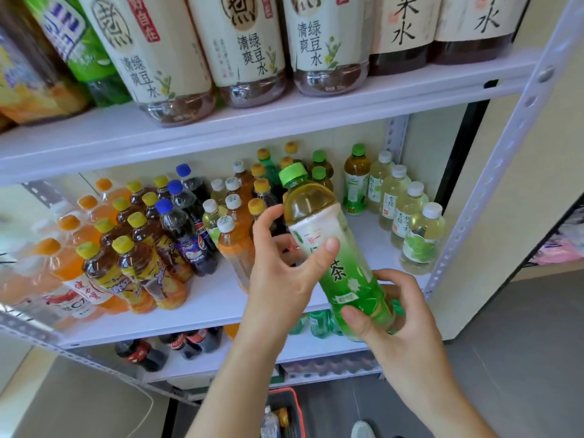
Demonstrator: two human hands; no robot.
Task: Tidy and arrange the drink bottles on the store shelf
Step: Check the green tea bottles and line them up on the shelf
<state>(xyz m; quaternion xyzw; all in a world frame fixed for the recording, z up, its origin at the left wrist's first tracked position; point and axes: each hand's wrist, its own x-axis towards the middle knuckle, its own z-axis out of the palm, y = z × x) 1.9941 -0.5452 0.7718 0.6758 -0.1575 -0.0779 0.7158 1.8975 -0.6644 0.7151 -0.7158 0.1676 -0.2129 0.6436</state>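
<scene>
Your right hand (395,308) grips the base of the green tea bottle (335,248). Your left hand (281,270) wraps its label, thumb in front. You hold it tilted before the middle shelf (215,298), not yet placed. Beyond it, most rows look sorted by kind, though the far-left ones are too blurred to judge. The gap by the green-capped bottle (355,181) likely awaits it.

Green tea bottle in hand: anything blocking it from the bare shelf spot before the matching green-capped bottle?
Nothing visible does. The green tea bottle, held in the left hand and right hand, tilts in front of the bare shelf patch; the green-capped bottle stands behind that patch, the white-capped row to its right.
</scene>
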